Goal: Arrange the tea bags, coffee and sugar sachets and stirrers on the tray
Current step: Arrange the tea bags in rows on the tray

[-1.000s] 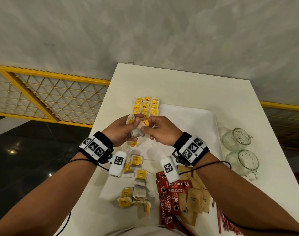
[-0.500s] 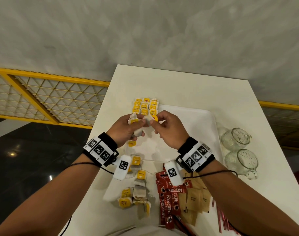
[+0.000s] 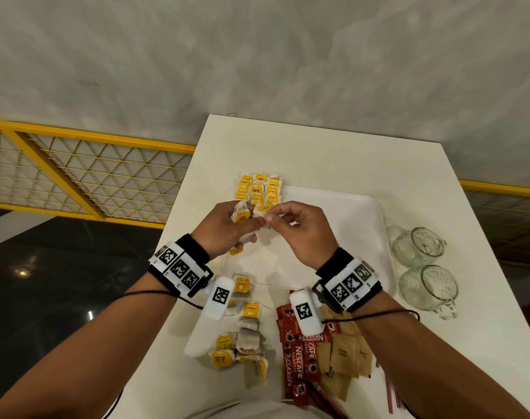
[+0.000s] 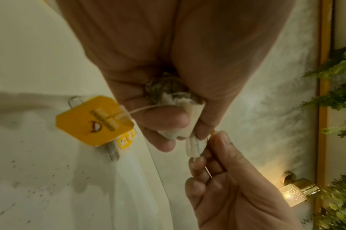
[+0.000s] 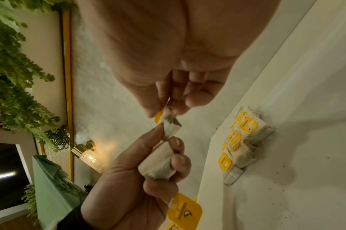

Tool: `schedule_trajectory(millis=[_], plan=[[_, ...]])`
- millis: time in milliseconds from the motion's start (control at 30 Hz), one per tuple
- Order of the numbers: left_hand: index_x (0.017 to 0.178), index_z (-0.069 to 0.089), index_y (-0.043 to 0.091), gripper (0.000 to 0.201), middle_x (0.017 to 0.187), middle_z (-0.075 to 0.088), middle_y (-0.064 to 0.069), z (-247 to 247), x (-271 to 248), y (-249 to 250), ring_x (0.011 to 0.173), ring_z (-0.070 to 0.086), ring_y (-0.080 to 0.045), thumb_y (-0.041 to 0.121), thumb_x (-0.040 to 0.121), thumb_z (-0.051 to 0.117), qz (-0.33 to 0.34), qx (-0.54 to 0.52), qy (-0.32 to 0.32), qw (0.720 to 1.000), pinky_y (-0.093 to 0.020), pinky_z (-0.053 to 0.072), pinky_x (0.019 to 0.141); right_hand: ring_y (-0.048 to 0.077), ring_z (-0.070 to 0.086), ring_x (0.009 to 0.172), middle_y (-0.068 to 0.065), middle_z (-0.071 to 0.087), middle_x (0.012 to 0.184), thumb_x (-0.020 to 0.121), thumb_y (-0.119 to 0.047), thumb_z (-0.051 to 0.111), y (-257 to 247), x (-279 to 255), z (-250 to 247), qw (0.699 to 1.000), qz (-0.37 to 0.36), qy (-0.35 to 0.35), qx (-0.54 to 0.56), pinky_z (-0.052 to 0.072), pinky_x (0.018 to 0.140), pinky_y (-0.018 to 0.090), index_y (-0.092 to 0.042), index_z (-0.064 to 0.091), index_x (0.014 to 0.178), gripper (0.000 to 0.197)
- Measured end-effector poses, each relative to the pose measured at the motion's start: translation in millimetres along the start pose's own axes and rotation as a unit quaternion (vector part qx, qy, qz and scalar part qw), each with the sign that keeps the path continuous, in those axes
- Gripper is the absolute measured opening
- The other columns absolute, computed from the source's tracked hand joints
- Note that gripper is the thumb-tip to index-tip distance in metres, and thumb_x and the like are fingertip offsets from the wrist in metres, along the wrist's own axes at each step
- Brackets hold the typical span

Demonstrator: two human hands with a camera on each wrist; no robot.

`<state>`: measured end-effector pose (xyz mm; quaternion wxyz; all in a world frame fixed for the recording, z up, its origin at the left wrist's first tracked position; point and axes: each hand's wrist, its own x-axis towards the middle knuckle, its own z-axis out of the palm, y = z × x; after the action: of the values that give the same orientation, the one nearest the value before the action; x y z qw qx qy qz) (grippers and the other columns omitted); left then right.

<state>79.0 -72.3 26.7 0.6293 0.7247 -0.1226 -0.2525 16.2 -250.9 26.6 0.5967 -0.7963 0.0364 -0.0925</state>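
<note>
My left hand (image 3: pixel 242 220) grips a small bunch of tea bags (image 4: pixel 174 96) above the white tray (image 3: pixel 348 225); one yellow tag (image 4: pixel 93 121) dangles from it on its string. My right hand (image 3: pixel 272 216) pinches one tea bag (image 5: pixel 171 124) at the top of that bunch, thumb against fingertips (image 4: pixel 217 147). Rows of yellow-tagged tea bags (image 3: pixel 259 189) lie at the tray's far left corner, just beyond both hands. Loose tea bags (image 3: pixel 242 337), red coffee sachets (image 3: pixel 300 358), brown sugar sachets (image 3: pixel 345 358) and red stirrers (image 3: pixel 390 391) lie on the table near me.
Two glass mugs (image 3: pixel 417 246) (image 3: pixel 426 285) lie on the table right of the tray. A yellow mesh railing (image 3: pixel 76 176) runs beyond the table's left edge. A lit wall lamp (image 4: pixel 292 194) and green plants (image 5: pixel 14 62) show in the wrist views.
Both hands have moved a little away from me, toward the rows of tea bags. The right hand's fingers now pinch a single tea bag at the top of the left hand's bunch.
</note>
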Motion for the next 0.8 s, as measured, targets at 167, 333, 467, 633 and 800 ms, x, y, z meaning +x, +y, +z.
schedule_trajectory(millis=[167,333,467,633,800], plan=[[0.083,0.062,0.016,0.013,0.070,0.063,-0.011,2.1,-2.7,2.9,0.061,0.065,-0.018,0.016,0.091,0.072,0.002,0.018,-0.008,1.000,-0.025,0.043,0.045,0.015,0.064,0.075,0.005,0.070,0.080,0.087,-0.011,0.077,0.5,6.3,1.8,0.996,0.029,0.034,0.074,0.053,0.073,0.030,-0.013,0.067,0.088,0.010],[0.084,0.068,0.021,0.009,0.072,0.071,-0.003,4.6,-4.7,5.0,0.065,0.067,-0.019,0.020,0.092,0.071,0.018,0.042,-0.031,0.998,-0.027,0.047,0.046,0.018,0.062,0.072,0.002,0.066,0.081,0.088,-0.001,0.074,3.7,9.1,4.1,0.993,0.051,0.029,0.099,0.052,0.066,0.023,-0.012,0.059,0.092,0.019],[0.086,0.065,0.022,0.011,0.088,0.074,-0.014,5.8,-4.0,0.6,0.069,0.068,-0.023,0.027,0.095,0.067,0.013,0.022,-0.027,0.999,-0.026,0.045,0.045,0.021,0.065,0.073,0.010,0.068,0.091,0.087,-0.001,0.074,9.9,8.6,5.4,0.996,0.046,0.025,0.076,0.054,0.066,0.027,-0.011,0.060,0.099,0.021],[0.092,0.070,0.017,0.010,0.085,0.072,-0.016,1.9,3.3,-12.6,0.067,0.068,-0.024,0.025,0.096,0.066,-0.001,0.003,0.008,1.000,-0.028,0.045,0.046,0.019,0.066,0.076,0.016,0.073,0.096,0.093,-0.019,0.072,19.9,3.4,10.5,0.992,0.111,-0.029,0.047,0.053,0.067,0.033,-0.016,0.070,0.102,0.009],[0.093,0.068,0.013,0.006,0.083,0.067,-0.009,1.1,6.6,-23.7,0.071,0.067,-0.023,0.019,0.095,0.066,-0.066,-0.017,0.013,0.998,-0.025,0.047,0.048,0.024,0.060,0.067,0.019,0.068,0.075,0.092,-0.021,0.072,39.1,8.9,10.3,0.990,0.138,-0.020,-0.002,0.049,0.064,0.036,-0.010,0.073,0.084,0.013]])
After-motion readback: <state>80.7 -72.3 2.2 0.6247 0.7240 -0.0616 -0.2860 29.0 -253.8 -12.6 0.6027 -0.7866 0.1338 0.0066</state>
